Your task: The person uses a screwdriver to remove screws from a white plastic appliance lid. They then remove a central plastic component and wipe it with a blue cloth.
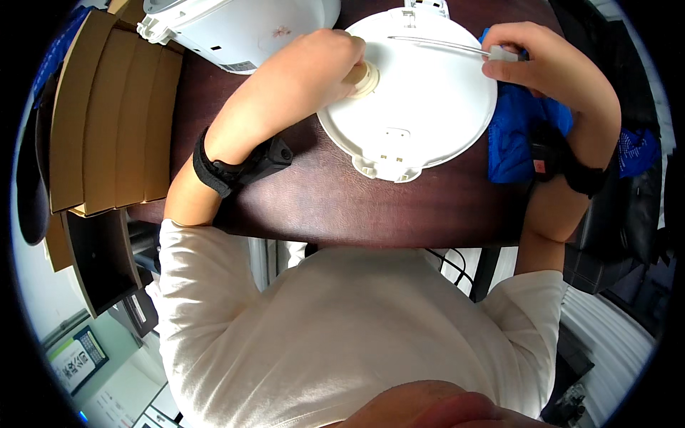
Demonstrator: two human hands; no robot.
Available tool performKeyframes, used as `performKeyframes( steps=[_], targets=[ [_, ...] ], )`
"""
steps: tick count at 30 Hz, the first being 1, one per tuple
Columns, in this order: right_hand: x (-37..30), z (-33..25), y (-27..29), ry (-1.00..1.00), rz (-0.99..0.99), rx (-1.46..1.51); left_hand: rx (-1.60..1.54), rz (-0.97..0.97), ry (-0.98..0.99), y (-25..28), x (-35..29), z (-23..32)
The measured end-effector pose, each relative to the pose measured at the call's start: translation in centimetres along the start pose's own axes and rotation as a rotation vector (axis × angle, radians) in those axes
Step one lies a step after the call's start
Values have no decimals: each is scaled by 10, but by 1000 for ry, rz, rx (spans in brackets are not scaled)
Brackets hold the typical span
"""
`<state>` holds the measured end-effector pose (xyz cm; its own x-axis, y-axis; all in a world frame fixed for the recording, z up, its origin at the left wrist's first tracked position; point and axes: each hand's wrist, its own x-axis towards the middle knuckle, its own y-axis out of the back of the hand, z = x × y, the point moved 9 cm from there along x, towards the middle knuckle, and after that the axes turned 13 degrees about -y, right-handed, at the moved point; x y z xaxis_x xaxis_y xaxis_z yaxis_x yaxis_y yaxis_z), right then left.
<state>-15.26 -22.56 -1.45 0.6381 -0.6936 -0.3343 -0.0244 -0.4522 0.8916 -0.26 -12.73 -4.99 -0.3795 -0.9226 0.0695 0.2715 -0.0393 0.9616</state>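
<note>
My left fingers (pixel 341 63) are closed around a cream knob (pixel 366 78) on the left part of the round white lid (pixel 421 107), while my right fingers (pixel 510 70) pinch a small white piece (pixel 501 52) at the end of a thin wire (pixel 435 43) lying across the lid's far side. The lid lies flat near the table's (pixel 314 192) far edge, with a blue cloth (pixel 517 135) just beside it towards the right edge. A white cooker (pixel 235 28) stands at the far left, and cardboard boxes (pixel 107 114) sit past the left edge.

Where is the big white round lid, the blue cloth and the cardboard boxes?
white round lid (pixel 421 107), head view, on its flat middle.
blue cloth (pixel 515 139), head view, on the fold beside the lid.
cardboard boxes (pixel 107 121), head view, on a top flap.
</note>
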Motion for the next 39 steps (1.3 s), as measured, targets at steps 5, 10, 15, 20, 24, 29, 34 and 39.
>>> performKeyframes(
  steps=[5, 10, 15, 20, 24, 29, 34, 39],
  targets=[
    [15, 15, -5, -56, -48, 0, -58, 123, -28, 0, -7, 7],
    [26, 16, -15, 19, -110, -4, -98, 156, -87, -2, -11, 7],
    [30, 12, -19, 66, -140, 51, -152, 181, -179, 0, -10, 6],
    [32, 15, -19, 75, -109, 62, -223, 160, -201, 0, -7, 2],
    [36, 18, -19, 41, -129, 84, -220, 125, -180, -2, -5, 0],
    [24, 3, -13, -271, -385, 34, -262, 59, -107, -4, -4, -4],
    [24, 6, -10, -229, -397, 33, -291, 190, -157, 6, 0, 1],
    [28, 10, -14, -281, -384, -34, -223, 169, -191, 4, 0, 5]
  ],
)
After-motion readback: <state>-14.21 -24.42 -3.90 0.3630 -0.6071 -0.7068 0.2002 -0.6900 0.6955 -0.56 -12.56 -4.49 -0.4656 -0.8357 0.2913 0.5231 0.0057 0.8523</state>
